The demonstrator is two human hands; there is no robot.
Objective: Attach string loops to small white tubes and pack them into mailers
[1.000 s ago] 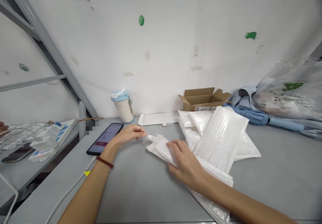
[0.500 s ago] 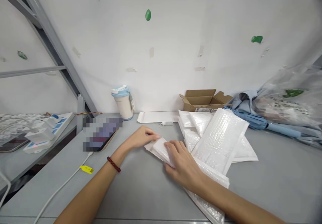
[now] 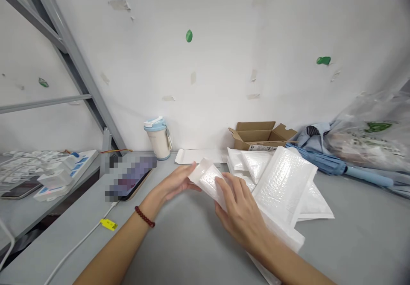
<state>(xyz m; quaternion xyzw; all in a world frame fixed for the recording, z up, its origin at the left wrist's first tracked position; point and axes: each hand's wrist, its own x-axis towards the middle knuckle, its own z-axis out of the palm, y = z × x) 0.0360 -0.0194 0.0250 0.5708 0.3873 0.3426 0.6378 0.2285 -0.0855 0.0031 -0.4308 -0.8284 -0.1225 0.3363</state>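
Note:
A white padded bubble mailer [image 3: 209, 179] is tilted up off the grey table between my two hands. My right hand [image 3: 240, 210] grips its middle, fingers over the top face and thumb along the near edge. At its far left end, my left hand [image 3: 179, 181] holds the flap, thumb at the upper edge and fingers under it. A dark red bead bracelet [image 3: 144, 216] circles my left wrist. More white bubble mailers [image 3: 278, 184] lie in an overlapping pile just beyond my right hand, and my right forearm covers part of the nearest one.
Along the wall stand a cream cup with a blue lid [image 3: 158, 138], a flat white box [image 3: 200, 156] and an open cardboard box [image 3: 256, 136]. A phone [image 3: 136, 178] on a white cable [image 3: 81, 244] lies left. A blue umbrella [image 3: 329, 161] and plastic bag [image 3: 368, 135] are right.
The mailer's left end has risen and tilted up from the table. My left hand has turned, its thumb now up at the flap. The view has tipped slightly upward.

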